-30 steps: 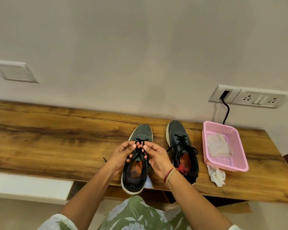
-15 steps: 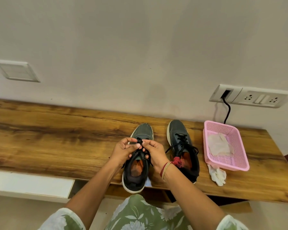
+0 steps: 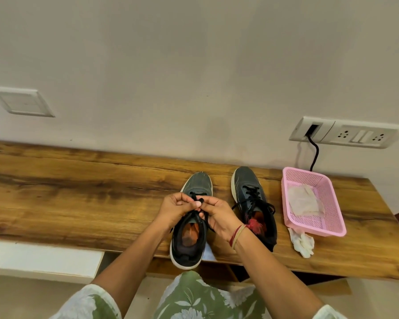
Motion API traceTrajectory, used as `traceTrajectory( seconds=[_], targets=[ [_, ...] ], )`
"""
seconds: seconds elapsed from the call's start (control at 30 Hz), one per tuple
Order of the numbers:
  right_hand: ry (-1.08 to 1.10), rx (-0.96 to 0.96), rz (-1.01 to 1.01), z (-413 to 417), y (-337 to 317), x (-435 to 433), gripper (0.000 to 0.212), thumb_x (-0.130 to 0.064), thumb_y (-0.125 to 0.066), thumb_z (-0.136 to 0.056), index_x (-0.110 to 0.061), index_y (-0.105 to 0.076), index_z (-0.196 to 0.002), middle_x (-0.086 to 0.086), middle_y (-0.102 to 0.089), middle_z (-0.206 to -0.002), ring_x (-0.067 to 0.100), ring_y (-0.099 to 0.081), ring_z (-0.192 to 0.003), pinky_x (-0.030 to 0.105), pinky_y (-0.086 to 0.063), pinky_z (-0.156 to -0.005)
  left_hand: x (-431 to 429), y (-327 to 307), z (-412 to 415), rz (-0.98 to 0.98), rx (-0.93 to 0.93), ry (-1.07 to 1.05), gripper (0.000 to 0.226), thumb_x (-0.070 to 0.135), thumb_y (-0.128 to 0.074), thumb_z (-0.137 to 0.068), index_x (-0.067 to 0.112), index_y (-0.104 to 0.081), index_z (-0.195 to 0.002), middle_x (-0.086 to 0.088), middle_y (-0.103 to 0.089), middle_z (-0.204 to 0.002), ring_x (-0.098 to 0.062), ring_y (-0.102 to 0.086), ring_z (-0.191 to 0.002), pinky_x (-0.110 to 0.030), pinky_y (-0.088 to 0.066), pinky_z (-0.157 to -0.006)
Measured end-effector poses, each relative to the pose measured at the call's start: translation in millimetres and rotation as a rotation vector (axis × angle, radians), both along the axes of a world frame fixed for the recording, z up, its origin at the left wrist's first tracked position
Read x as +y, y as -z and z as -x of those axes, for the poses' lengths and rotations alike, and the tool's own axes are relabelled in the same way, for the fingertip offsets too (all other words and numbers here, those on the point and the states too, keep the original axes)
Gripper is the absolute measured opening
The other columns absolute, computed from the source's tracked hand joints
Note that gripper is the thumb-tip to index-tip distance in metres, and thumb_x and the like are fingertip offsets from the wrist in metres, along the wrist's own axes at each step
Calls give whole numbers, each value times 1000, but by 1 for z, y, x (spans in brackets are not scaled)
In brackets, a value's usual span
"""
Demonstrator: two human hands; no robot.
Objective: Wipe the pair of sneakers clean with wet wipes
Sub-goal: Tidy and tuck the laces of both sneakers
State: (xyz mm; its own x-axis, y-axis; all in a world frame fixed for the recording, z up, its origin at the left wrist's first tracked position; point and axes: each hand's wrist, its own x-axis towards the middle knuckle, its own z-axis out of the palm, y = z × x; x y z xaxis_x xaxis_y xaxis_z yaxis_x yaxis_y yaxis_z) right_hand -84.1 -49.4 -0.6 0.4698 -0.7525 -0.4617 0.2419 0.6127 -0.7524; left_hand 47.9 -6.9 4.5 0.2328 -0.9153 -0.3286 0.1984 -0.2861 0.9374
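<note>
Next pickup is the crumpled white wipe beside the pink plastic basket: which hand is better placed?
Right, probably. Both hands pinch the black laces, but the right hand sits nearer the crumpled white wipe. The left hand would have to cross the second dark grey sneaker.

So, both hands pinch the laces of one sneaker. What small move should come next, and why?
Probably draw the black laces apart to tighten the knot. The left hand and right hand both pinch them above the sneaker, and the tie looks unfinished.
</note>
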Motion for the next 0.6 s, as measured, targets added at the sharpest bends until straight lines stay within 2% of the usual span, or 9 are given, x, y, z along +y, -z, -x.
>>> traceTrajectory(
  seconds=[0.07,0.17,0.3,0.43,0.53,0.6],
  targets=[
    [-31,-16,0,3,-3,-1,25,8,-44,-92,2,-63,-106,7,-69,-80,10,-60,-67,16,-49,-58,-2,3,-1,26,-35,-22,15,-6,-73,-74,0,-59,-74,-3,-68,-55,-9,-64,-49,-19,-52,-51],
    [-34,-58,-9,7,-3,0,27,7,-43,-92,4,-61,-112,9,-66,-85,11,-59,-72,18,-48,-61,-5,5,2,52,-73,-50,18,-5,-75,-73,1,-59,-71,-3,-68,-54,-9,-63,-47,-19,-51,-49],
    [-1,-156,-54,11,-1,3,23,0,-52,-88,2,-63,-108,11,-65,-85,14,-59,-75,20,-48,-65,-8,7,2,76,-86,-29,17,-4,-75,-73,1,-59,-71,-5,-68,-56,-10,-63,-48,-21,-53,-51],
    [44,-87,-89,7,-1,1,15,-2,-53,-90,2,-64,-99,10,-65,-79,11,-58,-66,15,-48,-59,-9,11,-2,95,-210,22,23,-6,-78,-69,8,-61,-66,3,-66,-54,-4,-60,-50,-19,-50,-54],
    [77,-105,-152,5,1,-2,16,-2,-50,-92,1,-66,-90,12,-66,-76,11,-58,-59,14,-50,-54,-6,8,-8,68,-156,125,18,-9,-73,-73,5,-62,-73,2,-68,-57,-5,-64,-53,-17,-52,-54],
    [43,-81,-122,6,2,-3,16,-2,-50,-93,2,-65,-91,12,-66,-77,10,-59,-58,14,-51,-55,-4,6,-14,29,-90,212,14,-10,-67,-78,4,-63,-81,1,-70,-61,-7,-67,-57,-17,-53,-55]
  ],
)
